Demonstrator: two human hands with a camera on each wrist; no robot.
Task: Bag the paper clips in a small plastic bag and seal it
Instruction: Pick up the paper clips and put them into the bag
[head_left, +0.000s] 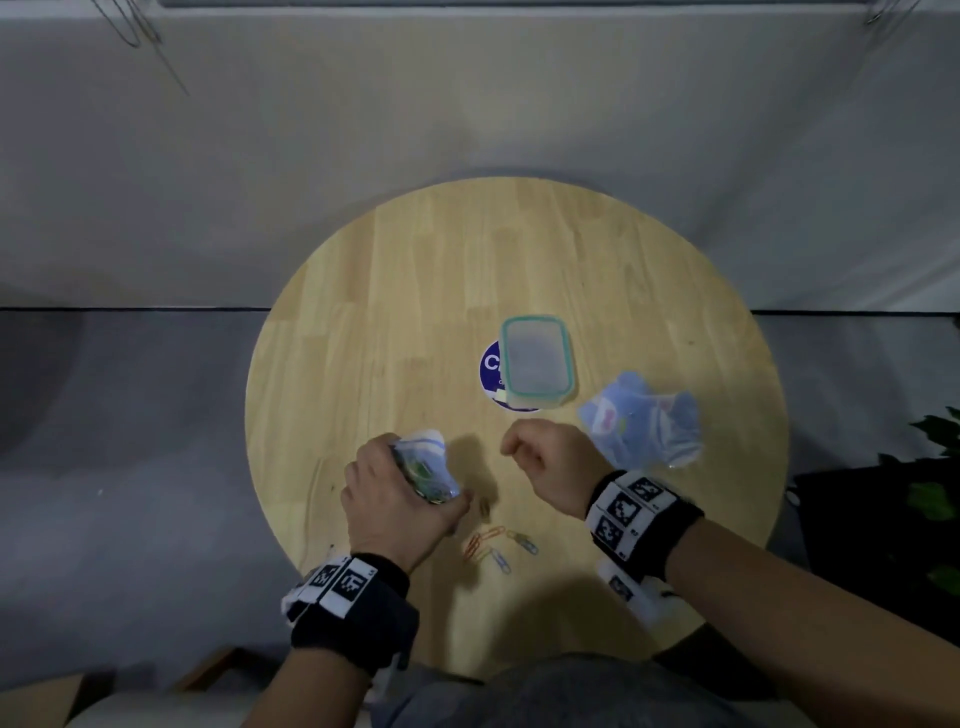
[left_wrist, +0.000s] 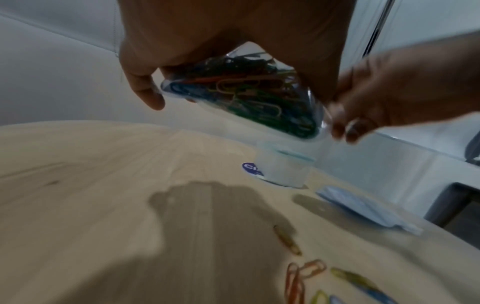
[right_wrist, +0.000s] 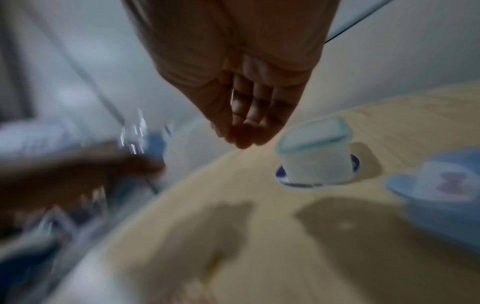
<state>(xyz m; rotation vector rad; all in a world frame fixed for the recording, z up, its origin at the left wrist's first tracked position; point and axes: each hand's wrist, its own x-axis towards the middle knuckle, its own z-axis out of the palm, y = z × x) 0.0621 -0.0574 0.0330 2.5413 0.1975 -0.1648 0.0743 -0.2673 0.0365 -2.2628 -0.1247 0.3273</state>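
Left hand (head_left: 387, 499): held above the near left part of the bench (head_left: 415, 270); its fingers (left_wrist: 145, 90) are curled round a small clear bag (left_wrist: 241, 90), which is gripped off the surface.
Bag: packed with coloured clips; a white and blue edge is seen sticking out past the knuckles in the head view. Whether its mouth is sealed cannot be told.
Right hand (head_left: 545, 457): raised near the middle of the bench, apart from the bag; its fingers (right_wrist: 246, 123) are loosely curled together and nothing is held in them.
Loose clips (head_left: 493, 545): a few, orange, yellow and blue, are left lying on the bench just right of the left wrist, near the front edge.
Box (head_left: 537, 361): a clear tub with a teal rim is set upright beyond the hands, partly over a round blue sticker (head_left: 491, 364).
Spare bags (head_left: 644, 421): a crumpled blue and clear heap is seen right of the box, beside the right hand.
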